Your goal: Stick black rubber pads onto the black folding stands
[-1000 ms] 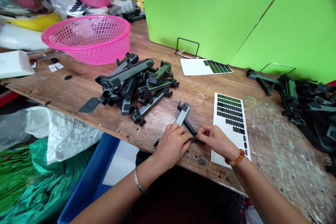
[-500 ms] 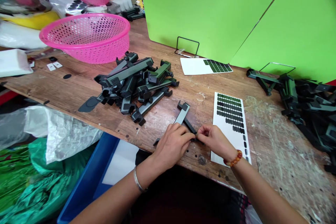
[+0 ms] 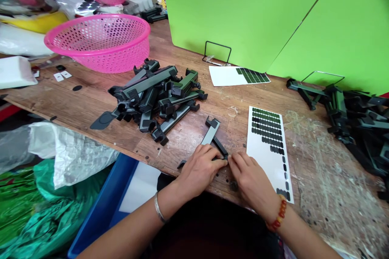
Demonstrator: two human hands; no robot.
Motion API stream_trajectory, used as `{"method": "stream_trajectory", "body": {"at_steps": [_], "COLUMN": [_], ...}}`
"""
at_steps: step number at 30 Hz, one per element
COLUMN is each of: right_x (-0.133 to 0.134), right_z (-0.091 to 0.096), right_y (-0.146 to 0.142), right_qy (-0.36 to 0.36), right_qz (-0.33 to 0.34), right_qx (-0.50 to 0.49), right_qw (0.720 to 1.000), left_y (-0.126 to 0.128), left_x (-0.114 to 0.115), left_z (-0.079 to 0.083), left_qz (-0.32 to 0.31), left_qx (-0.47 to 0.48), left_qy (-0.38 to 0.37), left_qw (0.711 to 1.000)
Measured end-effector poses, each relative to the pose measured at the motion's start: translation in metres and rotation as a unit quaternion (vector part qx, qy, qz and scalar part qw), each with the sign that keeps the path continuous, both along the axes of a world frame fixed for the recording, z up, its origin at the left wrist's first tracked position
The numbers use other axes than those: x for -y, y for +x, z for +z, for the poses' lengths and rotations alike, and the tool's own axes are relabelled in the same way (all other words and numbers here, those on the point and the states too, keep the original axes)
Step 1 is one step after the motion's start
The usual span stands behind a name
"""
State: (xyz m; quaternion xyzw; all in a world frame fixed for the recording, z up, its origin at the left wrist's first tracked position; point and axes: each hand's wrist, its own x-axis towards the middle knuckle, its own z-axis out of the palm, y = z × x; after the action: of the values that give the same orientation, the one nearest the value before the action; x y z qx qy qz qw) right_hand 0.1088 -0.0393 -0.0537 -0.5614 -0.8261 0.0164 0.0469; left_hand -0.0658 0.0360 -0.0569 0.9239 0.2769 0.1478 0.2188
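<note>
A grey and black phone holder (image 3: 209, 132) lies near the front edge of the table, its thin black arm angled out to the right. My left hand (image 3: 202, 166) is closed over its lower part and covers much of it. At the end of the black arm, the fingertips of my right hand (image 3: 251, 176) press together against the holder, close to my left thumb. Whether a small piece sits under those fingertips is hidden. Right of my hands lies a white sheet (image 3: 261, 158) with rows of black oval stickers (image 3: 266, 120), partly bare.
Several similar holders (image 3: 152, 93) are heaped to the left, and more (image 3: 343, 109) lie at the right. Behind the heap stands a pink basket (image 3: 100, 58). A second sticker sheet (image 3: 225, 76) lies by the green board (image 3: 237, 16). A blue bin (image 3: 100, 202) is below the table edge.
My right hand has turned and lowered, its fingers going from a raised pinch to lying against the arm's end. More stickers at the sheet's lower edge are uncovered. My left hand barely moved.
</note>
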Motion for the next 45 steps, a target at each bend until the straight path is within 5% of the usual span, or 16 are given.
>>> {"method": "stream_trajectory", "body": {"at_steps": [3, 5, 10, 14, 19, 25, 30, 32, 39, 42, 45], "right_x": [0.001, 0.001, 0.002, -0.012, -0.042, -0.069, -0.087, -0.097, -0.122, -0.122, -0.119], "right_z": [0.002, 0.0, -0.005, 0.021, 0.068, 0.086, 0.116, 0.117, 0.079, 0.093, 0.111], "right_y": [-0.007, -0.006, 0.008, 0.01, 0.0, 0.004, 0.0, -0.008, -0.028, -0.023, -0.017], "right_qy": [0.008, 0.006, -0.01, 0.01, 0.02, -0.068, 0.095, 0.119, -0.063, -0.088, -0.033], "right_qz": [0.024, 0.008, -0.124, -0.155, -0.084, -0.082, -0.086, -0.077, -0.014, 0.004, 0.011], "right_qx": [0.083, 0.053, -0.216, -0.363, -0.289, -0.229, -0.228, -0.216, -0.144, -0.145, -0.161], "right_qw": [0.996, 0.999, 0.968, 0.919, 0.953, 0.967, 0.965, 0.966, 0.987, 0.986, 0.986], "left_y": [0.0, 0.001, 0.002, 0.005, 0.002, -0.01, -0.005, -0.003, -0.004, -0.003, -0.002], "left_x": [0.0, 0.001, -0.001, -0.002, 0.007, 0.027, 0.033, 0.032, 0.029, 0.03, 0.031], "left_z": [0.001, 0.002, 0.006, 0.014, 0.011, -0.022, -0.026, -0.023, -0.025, -0.027, -0.026], "left_qz": [0.001, 0.013, 0.071, 0.134, 0.156, 0.18, 0.185, 0.195, 0.199, 0.207, 0.209], "left_qx": [-0.005, -0.008, 0.071, 0.208, 0.274, 0.178, 0.159, 0.153, 0.15, 0.148, 0.147], "left_qy": [-0.011, -0.026, -0.095, -0.179, -0.208, -0.194, -0.166, -0.158, -0.144, -0.141, -0.142], "left_qw": [1.0, 1.0, 0.99, 0.952, 0.926, 0.948, 0.955, 0.956, 0.958, 0.957, 0.956]}}
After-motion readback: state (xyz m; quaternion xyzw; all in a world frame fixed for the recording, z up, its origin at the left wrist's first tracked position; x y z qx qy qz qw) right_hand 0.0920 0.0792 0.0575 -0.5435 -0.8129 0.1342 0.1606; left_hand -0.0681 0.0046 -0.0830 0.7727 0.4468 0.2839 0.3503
